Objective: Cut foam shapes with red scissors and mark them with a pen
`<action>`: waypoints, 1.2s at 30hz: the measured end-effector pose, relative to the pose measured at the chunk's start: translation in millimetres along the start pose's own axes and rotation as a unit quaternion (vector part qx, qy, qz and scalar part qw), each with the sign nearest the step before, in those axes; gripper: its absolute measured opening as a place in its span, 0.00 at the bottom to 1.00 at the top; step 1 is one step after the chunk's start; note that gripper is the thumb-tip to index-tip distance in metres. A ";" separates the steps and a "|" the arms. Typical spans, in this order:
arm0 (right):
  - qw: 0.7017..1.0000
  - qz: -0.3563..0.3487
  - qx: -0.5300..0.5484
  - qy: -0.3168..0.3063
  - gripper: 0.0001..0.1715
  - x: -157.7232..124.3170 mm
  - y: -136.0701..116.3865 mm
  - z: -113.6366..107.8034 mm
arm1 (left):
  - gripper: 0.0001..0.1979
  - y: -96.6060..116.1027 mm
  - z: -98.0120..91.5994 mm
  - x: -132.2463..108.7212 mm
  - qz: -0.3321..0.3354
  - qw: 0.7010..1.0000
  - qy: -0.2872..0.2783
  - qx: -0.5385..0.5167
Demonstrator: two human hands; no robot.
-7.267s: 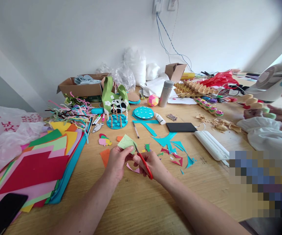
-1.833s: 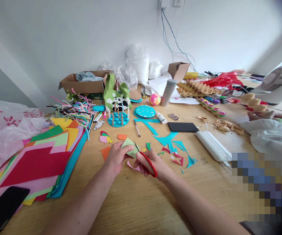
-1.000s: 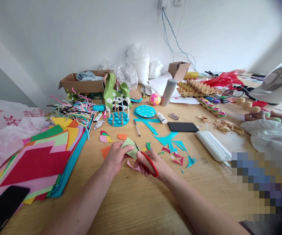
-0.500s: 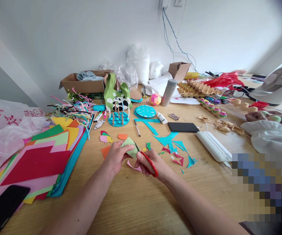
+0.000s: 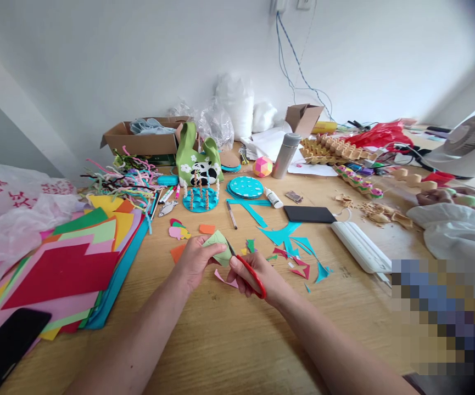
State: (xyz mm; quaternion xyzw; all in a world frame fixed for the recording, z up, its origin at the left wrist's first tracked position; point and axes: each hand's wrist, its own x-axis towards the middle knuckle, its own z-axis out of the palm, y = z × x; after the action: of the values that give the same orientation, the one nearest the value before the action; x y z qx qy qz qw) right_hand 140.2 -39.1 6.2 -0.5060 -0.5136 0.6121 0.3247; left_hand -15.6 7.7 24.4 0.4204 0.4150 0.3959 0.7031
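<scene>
box (image 5: 138,145) holding pale-blue material (image 5: 151,127) stands beyond scissors (image 5: 253,272) and green sheet (image 5: 216,240).

And the light-green paper (image 5: 217,247) has turned and pulled back in the left hand (image 5: 194,262), baring the whole small orange paper piece (image 5: 207,229) just beyond! Far right of the hands, the egg-carton strip (image 5: 412,178) has edged closer!
</scene>
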 end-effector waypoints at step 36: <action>0.999 0.001 -0.036 0.003 0.34 -2.5 -6.3 2.6 | 0.14 3.5 -7.2 2.8 -0.025 0.999 -0.011 0.023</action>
State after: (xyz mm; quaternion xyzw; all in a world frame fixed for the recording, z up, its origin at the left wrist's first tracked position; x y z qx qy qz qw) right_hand 137.6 -40.5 12.8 -0.5196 -0.5336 0.5924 0.3072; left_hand -22.0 13.3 24.8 0.4298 0.4268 0.3641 0.7075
